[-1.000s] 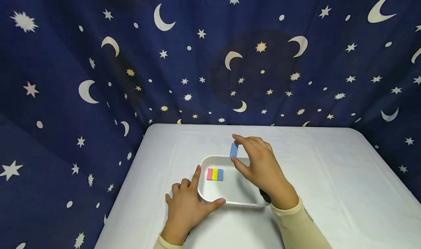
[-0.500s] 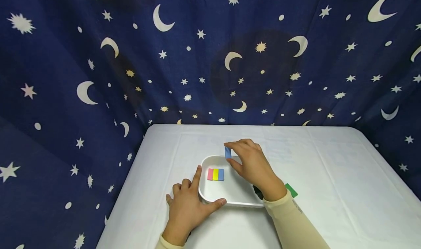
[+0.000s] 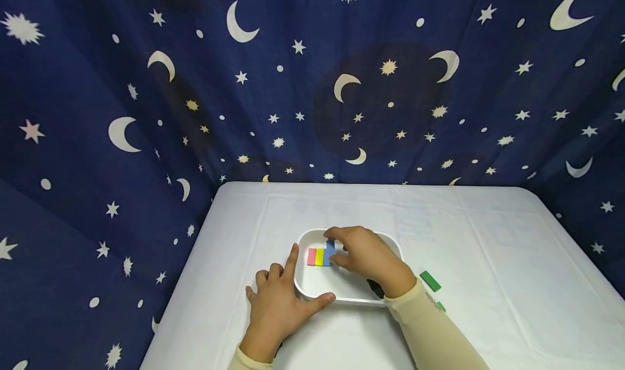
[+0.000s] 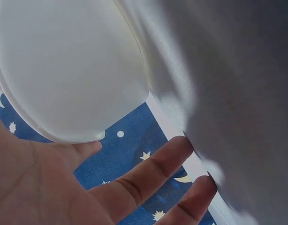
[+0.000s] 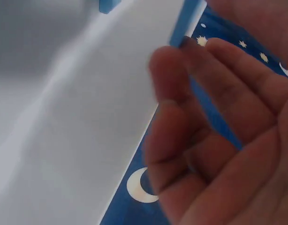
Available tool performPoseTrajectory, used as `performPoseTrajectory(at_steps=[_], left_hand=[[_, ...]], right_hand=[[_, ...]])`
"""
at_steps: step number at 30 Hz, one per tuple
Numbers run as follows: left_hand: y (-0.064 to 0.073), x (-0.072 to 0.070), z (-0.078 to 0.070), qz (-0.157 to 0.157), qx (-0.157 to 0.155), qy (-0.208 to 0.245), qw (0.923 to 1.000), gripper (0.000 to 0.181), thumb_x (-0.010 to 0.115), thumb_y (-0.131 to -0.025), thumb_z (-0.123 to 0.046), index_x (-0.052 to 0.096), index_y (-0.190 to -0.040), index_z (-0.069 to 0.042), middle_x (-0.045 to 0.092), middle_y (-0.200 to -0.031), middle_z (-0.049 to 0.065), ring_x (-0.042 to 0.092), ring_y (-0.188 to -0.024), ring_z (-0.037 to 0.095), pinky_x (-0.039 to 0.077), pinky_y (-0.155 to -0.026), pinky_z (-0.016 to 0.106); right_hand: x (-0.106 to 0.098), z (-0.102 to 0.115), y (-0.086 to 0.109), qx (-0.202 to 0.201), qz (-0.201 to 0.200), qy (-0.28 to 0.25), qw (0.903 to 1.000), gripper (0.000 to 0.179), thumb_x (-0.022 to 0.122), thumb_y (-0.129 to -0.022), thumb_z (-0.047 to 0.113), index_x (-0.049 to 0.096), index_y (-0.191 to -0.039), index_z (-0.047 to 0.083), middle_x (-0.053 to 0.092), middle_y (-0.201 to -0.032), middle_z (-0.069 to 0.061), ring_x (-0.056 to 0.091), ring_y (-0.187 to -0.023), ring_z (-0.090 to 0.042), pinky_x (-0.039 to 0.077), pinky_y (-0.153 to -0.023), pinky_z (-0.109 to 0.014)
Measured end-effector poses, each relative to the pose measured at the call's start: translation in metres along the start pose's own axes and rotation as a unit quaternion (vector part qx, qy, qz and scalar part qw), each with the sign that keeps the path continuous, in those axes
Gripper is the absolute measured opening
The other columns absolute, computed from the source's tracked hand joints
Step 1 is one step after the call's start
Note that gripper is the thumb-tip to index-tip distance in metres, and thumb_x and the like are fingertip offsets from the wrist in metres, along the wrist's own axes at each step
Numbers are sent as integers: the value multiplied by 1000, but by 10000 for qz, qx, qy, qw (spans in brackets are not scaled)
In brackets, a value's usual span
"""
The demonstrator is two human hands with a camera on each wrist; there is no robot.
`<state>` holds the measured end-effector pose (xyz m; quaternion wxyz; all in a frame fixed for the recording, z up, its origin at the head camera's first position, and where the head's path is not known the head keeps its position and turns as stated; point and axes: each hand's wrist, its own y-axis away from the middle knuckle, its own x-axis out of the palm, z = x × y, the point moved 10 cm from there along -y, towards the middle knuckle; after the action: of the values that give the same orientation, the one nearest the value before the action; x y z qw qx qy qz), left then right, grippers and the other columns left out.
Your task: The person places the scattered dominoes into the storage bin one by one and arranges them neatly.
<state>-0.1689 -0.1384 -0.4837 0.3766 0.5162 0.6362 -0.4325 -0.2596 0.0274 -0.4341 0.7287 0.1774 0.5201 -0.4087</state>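
A white tray [image 3: 337, 301] stands on the table with a pink block [image 3: 311, 257], a yellow block [image 3: 319, 257] and a blue block [image 3: 326, 258] side by side in its left part. My right hand [image 3: 368, 259] reaches over the tray and pinches a second blue block [image 3: 331, 245] between thumb and fingertips, right by the end of that row. Whether the two blue blocks touch is hard to tell. With thumb and index finger spread, my left hand [image 3: 278, 307] rests against the tray's left corner; the left wrist view shows its fingers [image 4: 148, 173] extended near the tray's wall.
A green block [image 3: 430, 280] lies on the white-covered table [image 3: 488, 250] to the right of the tray. Another green piece [image 3: 441, 306] peeks out beside the right sleeve [image 3: 434, 326]. A dark blue curtain [image 3: 293, 88] with moons and stars hangs behind and to the left.
My right hand has come down and leftward, bringing the held blue block from above the far rim into the tray. The green pieces have come into sight. My left hand stays put.
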Motion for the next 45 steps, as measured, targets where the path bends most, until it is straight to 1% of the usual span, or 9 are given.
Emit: performPoseTrajectory(at_steps=[5, 8, 14, 18, 22, 27, 30, 37, 45], left_hand=[[-1, -1, 0, -17, 6, 4, 10000, 131, 45, -57, -111, 27, -168, -42, 63, -114, 5, 54, -111, 40, 40, -87, 82], [-1, -3, 1, -34, 1, -6, 10000, 132, 42, -56, -112, 27, -167, -43, 63, -114, 6, 54, -111, 40, 40, -87, 82], [-3, -2, 2, -23, 10, 9, 10000, 132, 43, -56, -111, 26, -168, -43, 62, -111, 4, 53, -111, 40, 38, -87, 84], [-3, -2, 2, 1, 9, 25, 10000, 132, 42, -56, -112, 26, -168, -43, 62, -112, 4, 53, -112, 40, 38, -88, 84], [-3, -2, 1, 12, 20, 42, 10000, 132, 43, -56, -111, 26, -168, -43, 62, -112, 5, 53, -111, 39, 38, -88, 84], [-3, -3, 1, 4, 31, 45, 10000, 132, 44, -56, -111, 27, -168, -42, 62, -111, 5, 53, -110, 39, 39, -87, 84], [-3, -3, 1, -10, 22, 48, 10000, 132, 44, -56, -111, 28, -167, -42, 62, -110, 4, 53, -109, 39, 39, -87, 83], [-2, -2, 1, -6, -2, 75, 10000, 132, 43, -56, -112, 28, -167, -42, 62, -111, 4, 53, -109, 39, 40, -86, 82], [-1, -2, 2, -43, 9, 90, 9999, 132, 45, -56, -111, 28, -167, -42, 63, -114, 6, 53, -111, 40, 38, -87, 84]], right_hand=[[13, -6, -2, 395, 452, 223, 9979, 49, 92, -81, 20, 75, -127, 19, 76, -108, 8, 66, -89, -12, 55, -80, -39], [19, -7, -3, 462, 626, 470, 9959, 48, 93, -79, 20, 76, -124, 17, 76, -107, 7, 64, -87, -13, 54, -79, -40], [27, -8, -7, 512, 814, 1059, 9897, 46, 92, -79, 24, 76, -121, 18, 73, -96, 8, 58, -77, -11, 52, -71, -37], [28, -8, -8, 556, 785, 1253, 9874, 48, 93, -79, 27, 75, -123, 19, 74, -98, 9, 62, -79, -12, 54, -72, -39], [25, -8, -7, 607, 643, 1280, 9878, 53, 94, -78, 29, 74, -126, 21, 75, -104, 9, 67, -87, -14, 56, -76, -41], [23, -5, -5, 568, 586, 1167, 9898, 48, 91, -76, 23, 75, -121, 21, 69, -84, 14, 61, -75, -11, 52, -69, -38], [23, -4, -5, 548, 605, 1048, 9911, 47, 90, -75, 19, 75, -119, 20, 68, -78, 16, 60, -73, -11, 51, -66, -38], [24, -4, -4, 549, 671, 822, 9928, 51, 92, -75, 20, 74, -123, 18, 75, -86, 13, 67, -83, -13, 54, -73, -39], [25, 0, -5, 453, 744, 681, 9939, 51, 93, -76, 23, 74, -123, 19, 77, -89, 11, 69, -87, -15, 54, -74, -39]])
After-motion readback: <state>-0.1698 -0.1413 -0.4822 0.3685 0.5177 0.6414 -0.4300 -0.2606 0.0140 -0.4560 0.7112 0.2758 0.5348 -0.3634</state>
